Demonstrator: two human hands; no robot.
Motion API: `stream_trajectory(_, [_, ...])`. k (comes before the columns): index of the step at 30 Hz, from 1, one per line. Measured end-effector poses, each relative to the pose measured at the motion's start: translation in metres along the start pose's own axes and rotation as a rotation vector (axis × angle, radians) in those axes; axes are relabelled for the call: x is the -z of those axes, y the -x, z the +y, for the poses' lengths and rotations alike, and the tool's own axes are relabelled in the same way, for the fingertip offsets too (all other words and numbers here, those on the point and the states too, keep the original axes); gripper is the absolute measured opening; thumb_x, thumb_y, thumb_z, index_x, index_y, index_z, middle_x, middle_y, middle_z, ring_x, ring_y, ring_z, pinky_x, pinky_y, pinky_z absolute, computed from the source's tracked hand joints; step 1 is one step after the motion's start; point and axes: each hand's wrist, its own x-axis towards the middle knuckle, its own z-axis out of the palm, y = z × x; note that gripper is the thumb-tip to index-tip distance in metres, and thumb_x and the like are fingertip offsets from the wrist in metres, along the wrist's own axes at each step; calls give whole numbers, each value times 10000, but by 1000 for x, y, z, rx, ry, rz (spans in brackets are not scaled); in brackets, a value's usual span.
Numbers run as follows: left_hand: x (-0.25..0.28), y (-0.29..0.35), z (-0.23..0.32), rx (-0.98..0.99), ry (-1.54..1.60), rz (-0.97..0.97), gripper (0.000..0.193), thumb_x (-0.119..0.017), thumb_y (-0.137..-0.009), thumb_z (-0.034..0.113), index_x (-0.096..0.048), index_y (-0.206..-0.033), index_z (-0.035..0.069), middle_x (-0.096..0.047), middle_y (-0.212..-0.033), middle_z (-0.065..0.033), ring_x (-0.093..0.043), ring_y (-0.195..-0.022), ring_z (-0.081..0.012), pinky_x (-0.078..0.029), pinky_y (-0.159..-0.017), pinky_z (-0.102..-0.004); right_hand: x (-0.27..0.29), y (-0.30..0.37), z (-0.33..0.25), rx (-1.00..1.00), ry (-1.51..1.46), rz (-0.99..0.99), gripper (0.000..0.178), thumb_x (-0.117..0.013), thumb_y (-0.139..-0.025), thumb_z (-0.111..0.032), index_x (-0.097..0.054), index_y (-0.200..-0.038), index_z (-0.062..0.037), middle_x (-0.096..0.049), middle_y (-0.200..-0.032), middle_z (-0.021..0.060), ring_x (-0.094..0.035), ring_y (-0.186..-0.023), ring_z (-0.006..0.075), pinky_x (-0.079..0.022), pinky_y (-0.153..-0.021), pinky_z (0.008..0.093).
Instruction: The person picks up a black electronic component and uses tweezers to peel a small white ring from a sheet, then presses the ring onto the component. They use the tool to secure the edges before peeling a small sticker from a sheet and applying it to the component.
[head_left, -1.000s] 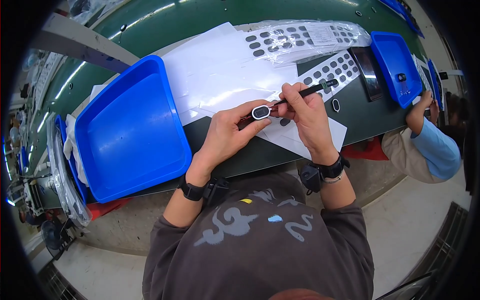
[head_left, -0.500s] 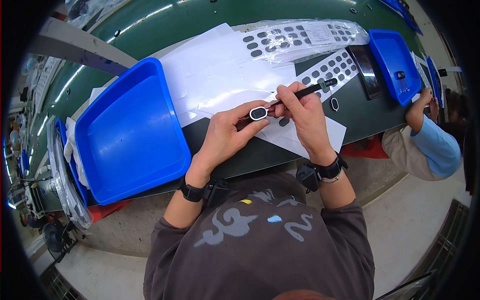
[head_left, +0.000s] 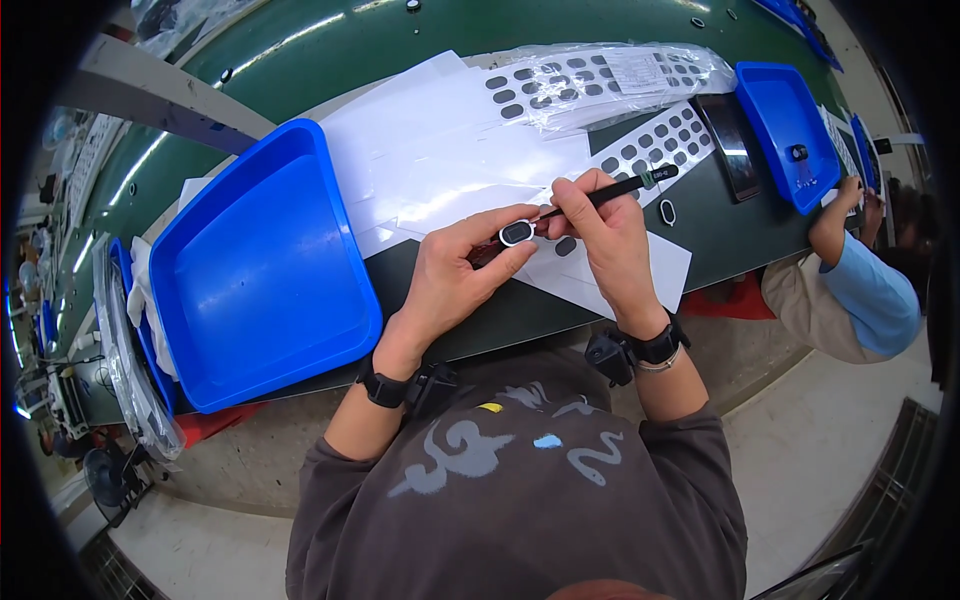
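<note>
Between the thumb and fingers of my left hand (head_left: pixel 455 262) is a small oval part (head_left: pixel 516 233) with a white rim and a dark face, turned upward. My right hand (head_left: pixel 612 240) pinches black tweezers (head_left: pixel 625 187); their tips reach the edge of the oval part, though my fingers partly hide the contact. Beneath both hands lie white sheets (head_left: pixel 655 265), one bearing dark rounded stickers (head_left: pixel 566 246). A similar oval part (head_left: pixel 667 211) rests on the table to the right of my right hand.
A large blue tray (head_left: pixel 265 260) stands at left. Beyond my hands are paper sheets (head_left: pixel 430 140), sticker sheets in clear plastic (head_left: pixel 610 80) and a dark phone-like slab (head_left: pixel 730 145). A smaller blue tray (head_left: pixel 785 120) holds a dark item. At right sits another person (head_left: pixel 850 290).
Both hands stay nearly in place, with the tweezers shifted very slightly. Small parts on the green surface at the back have slid left, and another has come into view at the top.
</note>
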Motion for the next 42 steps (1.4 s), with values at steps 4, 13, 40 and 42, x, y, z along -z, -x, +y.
stream_trajectory(4, [0,0,1,11,14,-15,335,-746,-869,135,-704,-1199,102,-730,-1001,-43,-577,-691,-49,-491,-639,-206,6,0,3,-14,-22,-32,241,-582,-1017,-243,-578,-916,-24,-635,-722,43,-647,-698,118,-512,-698,239])
stream_trajectory(13, [2,1,3,-20,22,-59,364,-722,-885,93,-679,-1247,81,-698,-948,2,-539,-703,-6,-450,-626,-169,2,18,17,524,137,225,280,-487,-1052,-234,-596,-1057,24,-687,-958,160,-699,-898,226,-543,-856,337])
stream_trajectory(40, [-5,0,-16,8,2,-88,388,-689,-859,5,-644,-1244,-6,-645,-841,-2,-567,-750,-45,-477,-676,-208,6,32,-16,660,708,-207,170,-640,-825,3,-564,-972,-35,-567,-1011,127,-579,-891,312,-483,-740,368])
stream_trajectory(42, [-3,1,-8,47,-19,-78,389,-696,-867,12,-644,-1252,-3,-675,-907,-18,-599,-808,-59,-494,-727,-213,16,32,-19,650,733,-200,162,-644,-826,9,-555,-954,-34,-570,-1004,125,-580,-898,308,-483,-748,366])
